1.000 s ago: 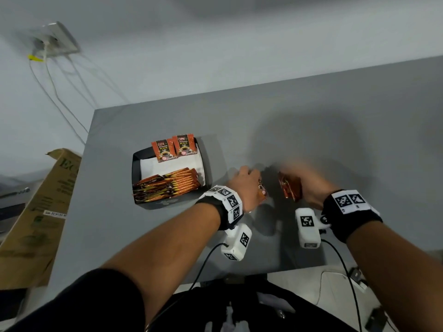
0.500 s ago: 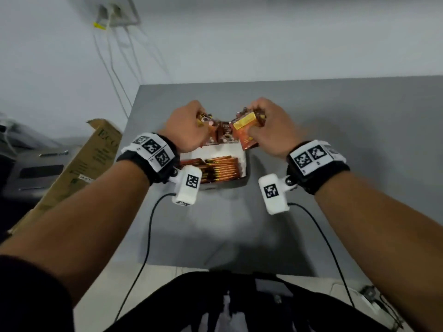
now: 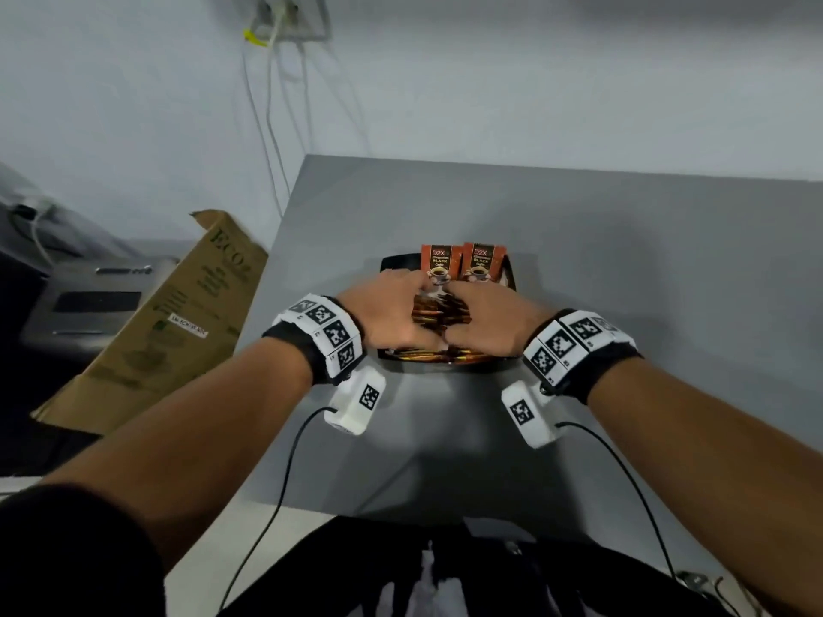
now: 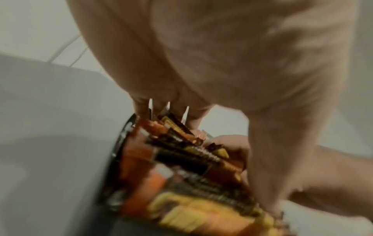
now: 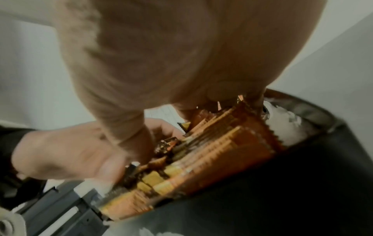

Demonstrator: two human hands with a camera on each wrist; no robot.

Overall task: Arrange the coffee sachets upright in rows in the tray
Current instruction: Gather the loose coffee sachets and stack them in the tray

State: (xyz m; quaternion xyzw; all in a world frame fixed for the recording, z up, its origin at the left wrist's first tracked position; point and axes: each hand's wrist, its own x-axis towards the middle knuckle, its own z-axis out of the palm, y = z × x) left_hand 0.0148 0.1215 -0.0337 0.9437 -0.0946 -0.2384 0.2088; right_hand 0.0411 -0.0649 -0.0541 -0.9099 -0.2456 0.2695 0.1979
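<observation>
A black tray [image 3: 388, 265] sits on the grey table [image 3: 645, 269]. Two orange coffee sachets [image 3: 440, 264] stand upright at its back wall. A row of sachets [image 3: 427, 356] fills its near side. My left hand [image 3: 407, 300] and right hand [image 3: 472, 305] are down inside the tray, side by side, and together grip a bundle of sachets [image 3: 438, 311] between them. In the left wrist view my fingers [image 4: 141, 108] curl over the far ends of the sachets [image 4: 181, 153]. The right wrist view shows my thumb [image 5: 131, 135] and fingers clamped on the orange sachets [image 5: 218, 148].
A white paper liner [image 5: 286, 124] shows at the tray's right end. A brown cardboard box [image 3: 178, 313] and a grey machine [image 3: 89, 305] stand left of the table's edge. Cables hang from a wall socket [image 3: 289, 20] behind the table.
Both hands gathered sachets on the table right of the tray, lifted them over it, and have now lowered the bundle into the tray.
</observation>
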